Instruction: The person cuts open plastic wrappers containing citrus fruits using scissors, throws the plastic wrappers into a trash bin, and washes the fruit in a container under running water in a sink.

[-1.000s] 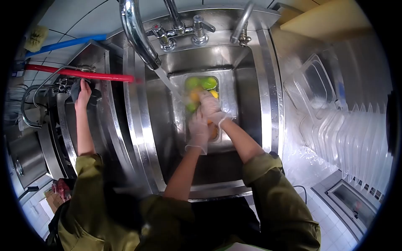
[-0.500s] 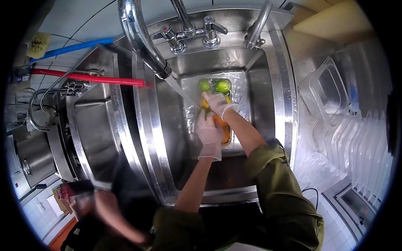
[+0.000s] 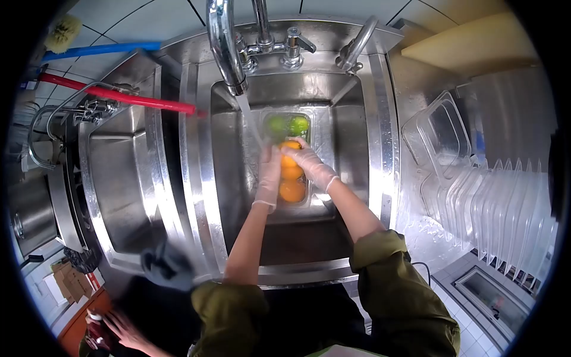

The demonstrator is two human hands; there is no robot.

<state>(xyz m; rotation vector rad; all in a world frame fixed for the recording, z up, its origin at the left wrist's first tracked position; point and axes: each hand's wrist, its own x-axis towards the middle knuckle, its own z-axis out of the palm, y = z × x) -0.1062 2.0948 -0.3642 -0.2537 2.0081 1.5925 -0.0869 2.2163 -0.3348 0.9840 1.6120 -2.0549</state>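
Observation:
Two gloved hands work over a clear plastic container [image 3: 308,132] of fruit in a steel sink [image 3: 351,140]. My right hand [image 3: 311,165], in a clear glove, is closed around an orange [image 3: 291,144], thumb in front and fingers behind. More oranges [image 3: 292,191] lie below it in the container. At the container's far end are a green fruit [image 3: 299,125], lime-like, and a blurred green one [image 3: 276,125]. My left hand [image 3: 269,175], also gloved, is upright just left of the held orange. Its fingertips are smeared under the water stream [image 3: 247,113], so their grip is unclear.
A chrome faucet [image 3: 223,47] runs at the upper left of the sink. Stacked clear plastic containers [image 3: 488,199] stand on the right. A red hose end [image 3: 148,103] crosses above the left basin [image 3: 128,190]. Another person's hand [image 3: 125,327] is at the lower left.
My right hand now shows an orange in its grasp. My left hand has moved to the left of the oranges, uncovering them. The view has shifted, and the other person's hand is lower.

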